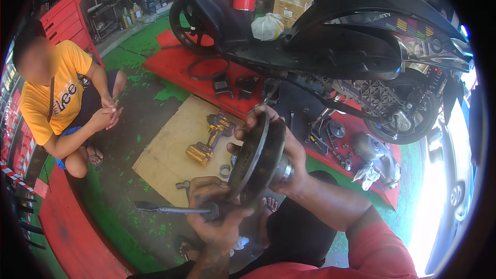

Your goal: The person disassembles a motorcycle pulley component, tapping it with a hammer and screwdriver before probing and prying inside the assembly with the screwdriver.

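A two-disc scooter drive pulley (250,161) is tilted on edge in front of me, with a narrow gap between its metal discs. My right hand (293,161) is wrapped round its far and right sides, beside the round metal hub. Low at the pulley's near edge, my left hand (214,219) is closed on a flat-blade screwdriver (173,210). The blade points left, away from the pulley; most of the handle is hidden in the fingers. Whether the left fingers also bear on the rim, I cannot tell.
A yellow cordless impact driver (209,139), a metal ring (225,170) and a hammer (183,185) lie on cardboard (160,163). Beyond, a black scooter (330,57) stands over a red platform (380,188) with loose parts and tools. A person in yellow (67,98) squats at left.
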The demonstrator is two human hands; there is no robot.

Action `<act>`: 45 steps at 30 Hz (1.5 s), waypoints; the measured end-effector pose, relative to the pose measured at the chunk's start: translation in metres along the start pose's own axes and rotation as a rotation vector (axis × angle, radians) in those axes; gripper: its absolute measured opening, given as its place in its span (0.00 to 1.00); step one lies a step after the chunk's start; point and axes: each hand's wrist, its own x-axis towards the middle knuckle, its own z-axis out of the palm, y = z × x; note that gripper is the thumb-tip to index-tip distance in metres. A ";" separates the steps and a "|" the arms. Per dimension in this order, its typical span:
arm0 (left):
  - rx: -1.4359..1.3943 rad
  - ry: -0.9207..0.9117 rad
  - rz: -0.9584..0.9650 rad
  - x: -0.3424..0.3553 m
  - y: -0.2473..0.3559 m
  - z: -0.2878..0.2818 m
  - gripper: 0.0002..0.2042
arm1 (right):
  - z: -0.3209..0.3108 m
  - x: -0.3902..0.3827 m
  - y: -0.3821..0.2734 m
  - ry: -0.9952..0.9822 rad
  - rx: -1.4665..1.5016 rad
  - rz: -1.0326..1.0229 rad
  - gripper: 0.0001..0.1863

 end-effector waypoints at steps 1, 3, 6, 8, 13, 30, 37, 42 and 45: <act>0.018 0.002 0.000 0.000 0.001 0.000 0.21 | 0.001 0.000 0.000 -0.005 0.014 0.007 0.26; 0.065 -0.016 0.041 0.001 0.003 0.000 0.20 | 0.003 0.000 -0.002 0.033 -0.013 0.029 0.24; 0.207 -0.069 0.162 0.005 0.007 -0.002 0.15 | 0.005 -0.002 -0.005 0.150 -0.093 0.098 0.19; 0.308 -0.058 0.220 0.006 0.005 -0.011 0.15 | 0.012 -0.001 -0.008 0.182 -0.158 0.119 0.19; 0.499 0.036 0.251 0.010 0.008 -0.022 0.16 | 0.019 0.001 -0.010 0.281 -0.400 0.184 0.20; -0.552 0.176 -0.699 0.026 0.025 -0.011 0.16 | 0.014 -0.008 0.018 -0.045 -0.301 0.068 0.55; -0.444 0.159 -0.673 0.024 0.030 -0.019 0.16 | 0.017 -0.011 0.023 -0.092 -0.457 0.034 0.60; -0.195 0.071 -0.442 0.019 0.006 -0.035 0.16 | 0.021 -0.014 0.030 -0.022 -0.195 0.135 0.62; -0.118 0.157 -0.372 0.021 0.010 -0.029 0.16 | 0.019 -0.015 0.030 -0.013 -0.036 0.196 0.61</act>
